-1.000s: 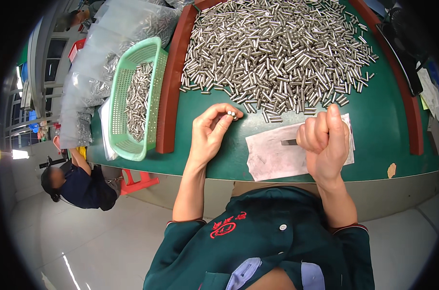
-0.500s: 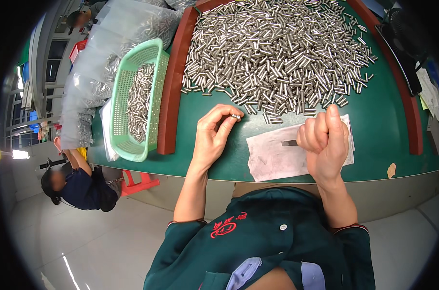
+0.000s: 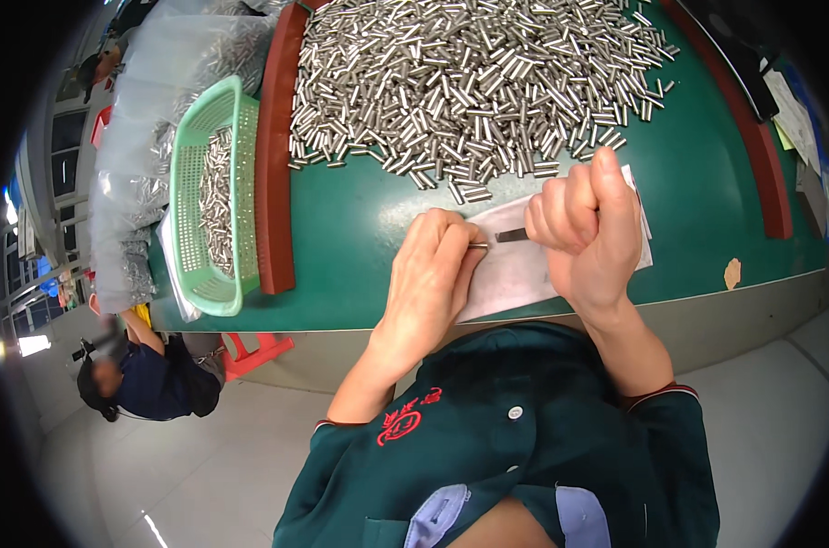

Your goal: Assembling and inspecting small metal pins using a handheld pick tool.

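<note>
My left hand (image 3: 425, 274) is closed, pinching a small metal pin (image 3: 478, 245) between thumb and fingertips; only its end sticks out. Close by on the right, my right hand (image 3: 586, 233) is wrapped in a fist, thumb up, round a narrow flat strip of dark metal (image 3: 513, 235). The strip's bare end points left at the pin, with a small gap between them. The rest of the strip is hidden in the fist. Under both hands lies a smudged white sheet (image 3: 515, 283). Beyond them spreads a large heap of loose metal pins (image 3: 469, 91).
Red-brown rails (image 3: 275, 183) border the green table (image 3: 350, 247) at left and right. Left of the rail stands a light green basket (image 3: 188, 173) of pins, beside clear plastic bags (image 3: 126, 210). Another person (image 3: 163, 374) is near a red stool (image 3: 257, 354) at far left.
My left hand has moved right, over the sheet's edge, bringing the pinched pin close to the strip's end. My right hand keeps its grip. The whole view has shifted slightly.
</note>
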A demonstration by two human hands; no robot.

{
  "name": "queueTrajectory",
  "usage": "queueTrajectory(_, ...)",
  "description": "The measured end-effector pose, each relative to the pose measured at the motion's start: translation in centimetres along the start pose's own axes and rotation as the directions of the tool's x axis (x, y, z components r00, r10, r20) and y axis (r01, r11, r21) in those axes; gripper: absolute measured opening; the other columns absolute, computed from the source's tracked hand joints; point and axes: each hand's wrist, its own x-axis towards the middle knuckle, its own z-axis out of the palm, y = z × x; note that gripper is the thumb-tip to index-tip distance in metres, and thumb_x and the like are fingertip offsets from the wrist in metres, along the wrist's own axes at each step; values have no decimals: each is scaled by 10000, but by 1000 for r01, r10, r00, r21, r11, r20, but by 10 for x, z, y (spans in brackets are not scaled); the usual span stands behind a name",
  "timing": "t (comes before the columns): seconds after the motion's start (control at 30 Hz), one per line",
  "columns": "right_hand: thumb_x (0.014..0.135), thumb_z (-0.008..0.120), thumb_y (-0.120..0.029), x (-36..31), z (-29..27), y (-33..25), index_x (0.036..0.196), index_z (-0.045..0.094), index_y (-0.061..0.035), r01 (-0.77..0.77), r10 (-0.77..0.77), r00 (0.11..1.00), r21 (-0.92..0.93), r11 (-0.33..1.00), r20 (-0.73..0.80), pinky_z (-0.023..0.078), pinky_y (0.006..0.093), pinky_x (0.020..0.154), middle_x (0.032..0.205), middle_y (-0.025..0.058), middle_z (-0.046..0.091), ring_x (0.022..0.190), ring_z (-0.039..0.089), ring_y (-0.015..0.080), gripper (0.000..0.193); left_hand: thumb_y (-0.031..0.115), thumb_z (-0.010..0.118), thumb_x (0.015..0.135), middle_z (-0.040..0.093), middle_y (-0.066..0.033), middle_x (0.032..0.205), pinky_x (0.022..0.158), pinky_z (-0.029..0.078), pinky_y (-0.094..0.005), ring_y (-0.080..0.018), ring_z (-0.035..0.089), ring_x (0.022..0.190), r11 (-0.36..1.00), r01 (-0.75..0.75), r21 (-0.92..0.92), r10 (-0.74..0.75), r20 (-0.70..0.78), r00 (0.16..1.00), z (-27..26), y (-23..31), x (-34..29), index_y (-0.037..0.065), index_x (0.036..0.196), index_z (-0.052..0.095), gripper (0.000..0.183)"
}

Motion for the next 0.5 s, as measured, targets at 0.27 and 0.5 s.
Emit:
queueTrajectory(0.27, 924, 239, -281, 0, -3, 1, 483, 237, -123, 0, 0, 1000, -27, 1000, -13, 152, 243, 364, 393, -21, 216, 361, 130, 77, 468, -43, 610, 642, 483, -88, 718, 587, 399, -335, -259, 482, 665, 988, 140, -69, -144, -49, 988, 9, 2, -3, 18, 748, 519, 152)
queueTrajectory(0.5, 929, 243, -285, 0, -1, 1, 491, 246, -123, -18, 18, 1000, -37, 999, -9, 156, 233, 362, 407, -26, 224, 366, 152, 70, 467, -41, 621, 639, 501, -86, 700, 563, 397, -324, -247, 487, 630, 980, 178, -91, -184, -61, 981, 11, 2, -3, 11, 735, 521, 148)
